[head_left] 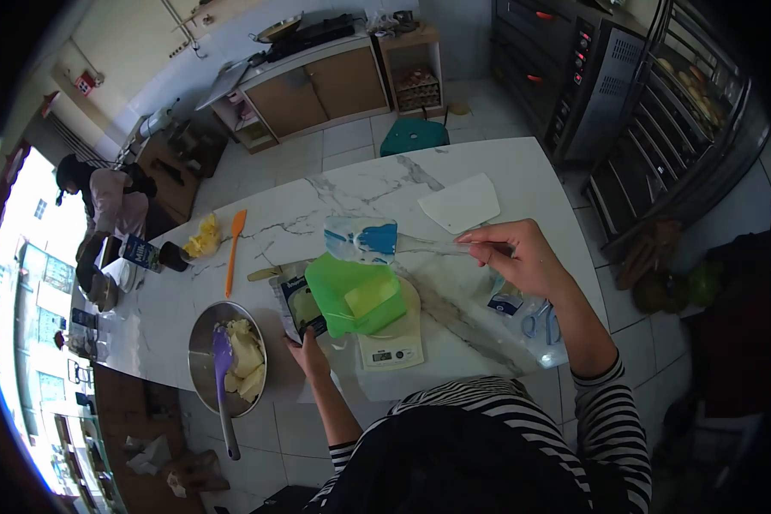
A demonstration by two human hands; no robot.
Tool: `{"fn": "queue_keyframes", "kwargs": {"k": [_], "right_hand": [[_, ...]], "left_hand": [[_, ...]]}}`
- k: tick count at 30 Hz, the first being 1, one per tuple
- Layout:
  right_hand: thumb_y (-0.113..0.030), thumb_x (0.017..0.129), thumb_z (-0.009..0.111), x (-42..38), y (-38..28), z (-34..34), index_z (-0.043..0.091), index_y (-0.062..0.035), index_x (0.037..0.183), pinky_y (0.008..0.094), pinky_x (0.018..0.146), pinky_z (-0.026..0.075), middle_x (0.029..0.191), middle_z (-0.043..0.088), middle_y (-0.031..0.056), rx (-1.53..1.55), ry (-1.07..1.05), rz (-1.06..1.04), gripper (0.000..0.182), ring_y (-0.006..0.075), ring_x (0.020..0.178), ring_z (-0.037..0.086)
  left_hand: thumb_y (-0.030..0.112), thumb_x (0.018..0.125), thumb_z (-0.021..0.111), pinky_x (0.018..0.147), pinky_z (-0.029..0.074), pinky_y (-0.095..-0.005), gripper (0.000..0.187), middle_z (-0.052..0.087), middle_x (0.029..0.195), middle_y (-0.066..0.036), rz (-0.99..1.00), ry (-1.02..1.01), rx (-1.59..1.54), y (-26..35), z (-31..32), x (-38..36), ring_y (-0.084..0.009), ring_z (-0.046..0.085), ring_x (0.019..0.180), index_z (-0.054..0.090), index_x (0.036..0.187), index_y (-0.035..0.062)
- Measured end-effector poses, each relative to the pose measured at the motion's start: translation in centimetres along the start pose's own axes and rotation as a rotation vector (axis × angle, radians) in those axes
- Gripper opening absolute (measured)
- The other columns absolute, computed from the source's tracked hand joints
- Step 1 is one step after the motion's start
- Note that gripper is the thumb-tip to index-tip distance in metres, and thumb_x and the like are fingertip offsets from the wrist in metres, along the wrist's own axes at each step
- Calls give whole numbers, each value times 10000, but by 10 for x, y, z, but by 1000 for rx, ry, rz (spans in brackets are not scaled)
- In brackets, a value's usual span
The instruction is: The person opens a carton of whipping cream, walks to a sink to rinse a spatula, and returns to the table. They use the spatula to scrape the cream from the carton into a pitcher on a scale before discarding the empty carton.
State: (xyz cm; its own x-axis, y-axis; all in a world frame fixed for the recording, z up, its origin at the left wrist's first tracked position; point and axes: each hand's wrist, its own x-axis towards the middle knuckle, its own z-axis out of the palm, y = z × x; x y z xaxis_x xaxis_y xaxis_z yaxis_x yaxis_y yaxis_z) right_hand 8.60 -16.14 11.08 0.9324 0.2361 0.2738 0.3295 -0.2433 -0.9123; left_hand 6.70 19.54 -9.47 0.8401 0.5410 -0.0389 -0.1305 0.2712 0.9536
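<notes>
My right hand (pixel 510 253) pinches the clear handle of a spatula with a blue head (pixel 361 240), smeared with something white. The spatula head is over the far edge of a green container (pixel 338 300), which sits on a white kitchen scale (pixel 391 351) and has something pale in it. My left hand (pixel 307 353) holds the lower end of a dark and silver packet (pixel 301 300), just left of the green container. Farther left, a steel bowl (pixel 195 353) holds pale yellow chunks (pixel 245 355) and a purple spatula (pixel 223 364) with a grey handle.
On the marble table (pixel 334 197) lie an orange spatula (pixel 236 253), a white scraper (pixel 461 203), scissors (pixel 540 325), a small packet (pixel 505 300) and a yellow bag (pixel 204 236). Another person (pixel 116 201) is at the far left. Behind stand a teal stool (pixel 414 135) and ovens.
</notes>
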Motion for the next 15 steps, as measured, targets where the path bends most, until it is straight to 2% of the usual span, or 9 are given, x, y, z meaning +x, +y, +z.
{"fn": "queue_keyframes", "kwargs": {"k": [2,4,5,7,9,11,13,14,15], "right_hand": [[-54,811,567,-3,-1,-4,628,2,947,193,509,410,656,571,18,39,-15,85,159,58,563,505],[-58,817,562,-9,1,-11,621,10,956,189,496,400,654,557,11,77,-32,166,165,52,567,498],[-71,825,558,-15,4,-16,613,16,961,182,480,380,645,549,9,153,-8,224,170,47,551,480],[-84,834,553,-29,9,-27,606,21,967,176,464,359,637,541,7,227,18,286,177,41,536,462],[-116,847,547,-46,16,-38,602,15,963,164,444,324,622,531,1,271,179,337,184,35,510,430],[-127,844,553,-66,28,-51,600,13,962,164,441,317,617,527,-1,266,239,351,190,35,497,414],[-138,842,558,-85,39,-61,599,12,962,164,438,309,612,524,-2,263,301,365,196,36,485,398],[-151,841,562,-95,42,-65,601,5,958,164,437,301,610,520,-4,264,366,383,200,35,480,393],[-165,839,565,-105,45,-69,604,-2,955,164,436,292,607,517,-6,265,431,403,204,35,476,388]], "left_hand": [[-32,712,566,876,336,-279,544,431,1093,-86,-9,50,61,-2,6,-3,-185,437,995,304,1186,23],[22,654,661,871,339,-277,590,435,1083,-72,-14,-49,201,-15,0,2,-193,445,978,332,1144,31],[22,654,661,871,339,-277,590,435,1083,-72,-16,-49,201,-20,-3,5,-193,445,978,332,1144,31],[82,578,744,875,339,-284,685,449,1061,-90,131,-90,393,-24,-8,10,-194,456,962,333,1123,29],[103,550,764,882,341,-294,747,452,1066,-110,142,-108,487,-26,-12,12,-211,460,964,318,1144,23],[124,522,785,889,342,-304,809,454,1071,-130,154,-126,580,-30,-15,13,-228,465,967,303,1164,17],[49,540,764,880,351,-311,828,421,1111,-124,314,-202,763,-32,-16,11,-217,429,1015,280,1210,-2],[49,540,764,880,351,-311,828,421,1111,-124,313,-206,763,-33,-15,6,-217,429,1015,280,1210,-2],[100,513,788,901,328,-356,900,386,1141,-167,337,-95,781,-27,-8,-4,-267,397,1049,250,1226,-4]]}}
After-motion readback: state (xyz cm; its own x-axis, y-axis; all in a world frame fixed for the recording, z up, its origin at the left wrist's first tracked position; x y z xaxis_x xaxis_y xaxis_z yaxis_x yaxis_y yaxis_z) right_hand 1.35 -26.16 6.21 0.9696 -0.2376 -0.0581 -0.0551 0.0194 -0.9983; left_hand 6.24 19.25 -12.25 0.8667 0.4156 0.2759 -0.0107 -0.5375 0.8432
